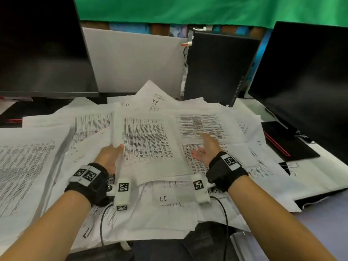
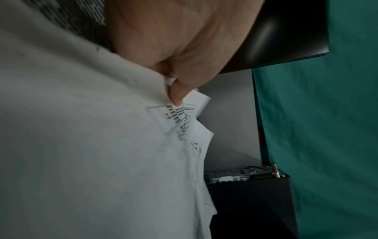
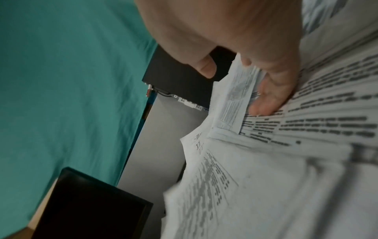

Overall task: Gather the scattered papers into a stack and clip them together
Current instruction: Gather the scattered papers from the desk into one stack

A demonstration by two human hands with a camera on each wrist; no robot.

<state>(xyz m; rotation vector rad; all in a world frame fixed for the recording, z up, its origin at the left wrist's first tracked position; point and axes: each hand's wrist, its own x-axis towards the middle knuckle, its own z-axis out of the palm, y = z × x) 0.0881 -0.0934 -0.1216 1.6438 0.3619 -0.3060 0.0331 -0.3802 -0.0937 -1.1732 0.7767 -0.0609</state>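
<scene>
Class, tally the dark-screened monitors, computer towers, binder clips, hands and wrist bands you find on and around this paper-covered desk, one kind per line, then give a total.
Monitors: 2 (left monitor, right monitor)
Computer towers: 1 (black tower)
Binder clips: 1 (black binder clip)
Hands: 2 (left hand, right hand)
Wrist bands: 2 (left band, right band)
Total: 8

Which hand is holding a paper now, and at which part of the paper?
The left hand pinches the printed sheet at its left edge. The right hand is open, fingers flat on the papers, holding nothing.
</scene>
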